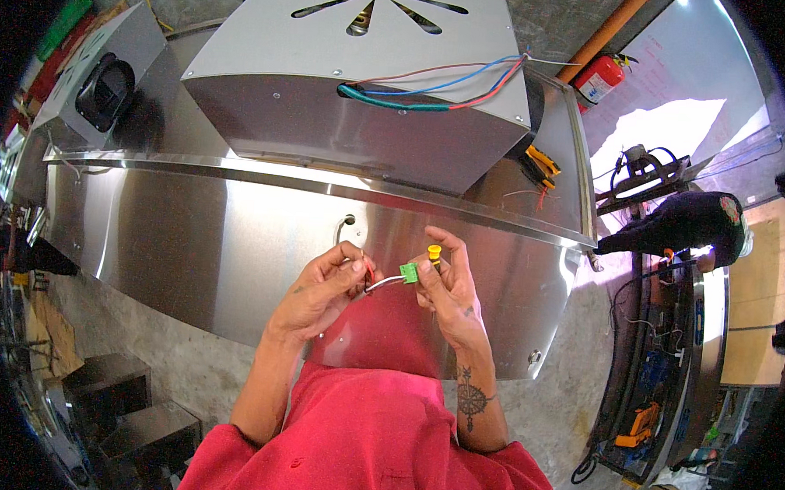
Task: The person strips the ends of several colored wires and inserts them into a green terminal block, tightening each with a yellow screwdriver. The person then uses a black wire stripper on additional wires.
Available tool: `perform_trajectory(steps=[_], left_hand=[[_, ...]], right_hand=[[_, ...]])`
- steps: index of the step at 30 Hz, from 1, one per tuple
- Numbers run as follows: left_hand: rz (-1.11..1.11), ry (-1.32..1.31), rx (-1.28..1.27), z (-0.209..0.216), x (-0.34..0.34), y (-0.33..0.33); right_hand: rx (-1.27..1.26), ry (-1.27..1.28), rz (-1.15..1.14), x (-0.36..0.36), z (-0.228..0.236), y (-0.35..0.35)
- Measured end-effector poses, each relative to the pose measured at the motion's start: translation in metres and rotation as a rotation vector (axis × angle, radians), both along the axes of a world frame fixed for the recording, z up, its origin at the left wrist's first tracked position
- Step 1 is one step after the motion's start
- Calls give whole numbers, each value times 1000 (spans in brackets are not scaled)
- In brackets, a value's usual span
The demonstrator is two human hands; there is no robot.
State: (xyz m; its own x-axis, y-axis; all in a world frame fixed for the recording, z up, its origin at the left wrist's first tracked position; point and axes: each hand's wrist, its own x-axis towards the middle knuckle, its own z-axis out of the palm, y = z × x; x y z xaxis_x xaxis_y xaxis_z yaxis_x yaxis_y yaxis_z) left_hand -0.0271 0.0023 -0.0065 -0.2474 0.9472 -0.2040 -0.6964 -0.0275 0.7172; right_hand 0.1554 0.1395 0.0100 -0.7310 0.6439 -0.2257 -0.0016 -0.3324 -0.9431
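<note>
My left hand [327,286] pinches thin wires [369,271], a red one among them, between thumb and fingertips. A short white wire [385,282] runs from there to a small green terminal block [410,273]. That block is gripped by my right hand [448,291], between thumb and fingers. The same hand also has a small screwdriver with a yellow end [434,254] tucked among its fingers; its tip is hidden. Both hands are in front of a shiny stainless steel panel [173,244], just below a hole [349,219] with a cable coming out.
On the steel ledge beyond stands a large metal box [345,129] with red, blue and green wires [434,94] hanging out. Yellow-handled pliers [542,164] lie right of it. A fire extinguisher [599,79] and another person [687,227] are at right, a second vented box [102,83] at left.
</note>
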Motion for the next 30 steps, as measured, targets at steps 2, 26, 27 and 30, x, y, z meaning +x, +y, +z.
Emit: perform_trajectory(steps=[2, 26, 27, 30], left_hand=[[18, -19, 8, 1, 1, 1], [295, 412, -86, 1, 11, -1], [278, 396, -55, 1, 10, -1], [174, 274, -28, 2, 5, 0]], right_hand=[[1, 3, 2, 0, 1, 0], [-26, 43, -47, -6, -6, -2], [-35, 46, -51, -6, -6, -2], [-29, 37, -38, -6, -3, -3]])
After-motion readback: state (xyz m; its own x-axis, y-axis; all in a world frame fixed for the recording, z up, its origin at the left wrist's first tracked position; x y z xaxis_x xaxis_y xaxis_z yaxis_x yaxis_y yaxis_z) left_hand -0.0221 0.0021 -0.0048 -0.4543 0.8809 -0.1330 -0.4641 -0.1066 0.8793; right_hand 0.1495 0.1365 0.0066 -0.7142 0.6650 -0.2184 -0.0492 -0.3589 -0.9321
